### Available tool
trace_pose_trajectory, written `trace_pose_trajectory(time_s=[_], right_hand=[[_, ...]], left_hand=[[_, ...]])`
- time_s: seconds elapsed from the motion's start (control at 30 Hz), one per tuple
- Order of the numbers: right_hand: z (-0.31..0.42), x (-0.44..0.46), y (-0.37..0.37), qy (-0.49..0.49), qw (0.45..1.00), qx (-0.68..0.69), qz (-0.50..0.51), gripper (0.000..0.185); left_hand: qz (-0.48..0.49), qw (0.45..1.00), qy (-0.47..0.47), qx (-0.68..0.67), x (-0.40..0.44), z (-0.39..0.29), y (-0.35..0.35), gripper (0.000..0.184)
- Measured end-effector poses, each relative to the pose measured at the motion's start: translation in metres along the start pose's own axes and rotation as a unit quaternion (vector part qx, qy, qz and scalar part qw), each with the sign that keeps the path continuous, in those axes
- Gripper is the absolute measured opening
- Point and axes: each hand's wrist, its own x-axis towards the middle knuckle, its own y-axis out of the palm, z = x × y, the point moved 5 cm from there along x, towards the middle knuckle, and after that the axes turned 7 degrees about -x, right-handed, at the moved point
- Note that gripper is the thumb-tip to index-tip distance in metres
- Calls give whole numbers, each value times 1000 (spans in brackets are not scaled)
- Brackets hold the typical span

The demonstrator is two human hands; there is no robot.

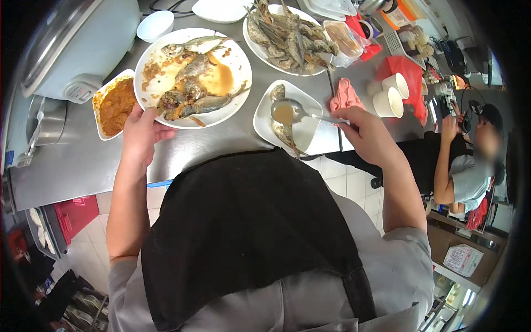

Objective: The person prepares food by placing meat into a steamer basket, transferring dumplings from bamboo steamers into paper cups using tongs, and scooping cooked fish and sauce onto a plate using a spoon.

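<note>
With its thumb over the rim, my left hand (pixel 145 133) grips the near left edge of a large round white plate (pixel 148 48). Several cooked fish (pixel 193 105) and pools of brown sauce (pixel 219 80) lie on that plate. My right hand (pixel 365 133) is closed around the handle of a metal spoon (pixel 296 110). Brown liquid fills the spoon's bowl, which is above a small square white plate (pixel 312 108). One fish (pixel 285 135) lies on the square plate, its middle partly hidden by the spoon.
A dish of orange-brown paste (pixel 117 108) sits at left, beside a large grey lidded appliance (pixel 94 39). Behind is a plate heaped with fish (pixel 287 36). A pink cloth (pixel 345 94) and two paper cups (pixel 388 103) stand at right. Another person (pixel 470 171) works further right.
</note>
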Motion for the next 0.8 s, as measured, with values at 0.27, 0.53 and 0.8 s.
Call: trace_pose_trajectory(time_s=[0.27,0.53,0.8], right_hand=[[-7,-13,20,-39,992,-74,-94,21],[-12,10,23,-97,959,-115,-241,18],[55,82,45,-95,983,-79,-134,31]], left_hand=[[9,1000,0,6,-2,-3,2,38],[6,1000,20,14,-2,-1,0,38],[1,1000,18,0,-8,-8,4,34]])
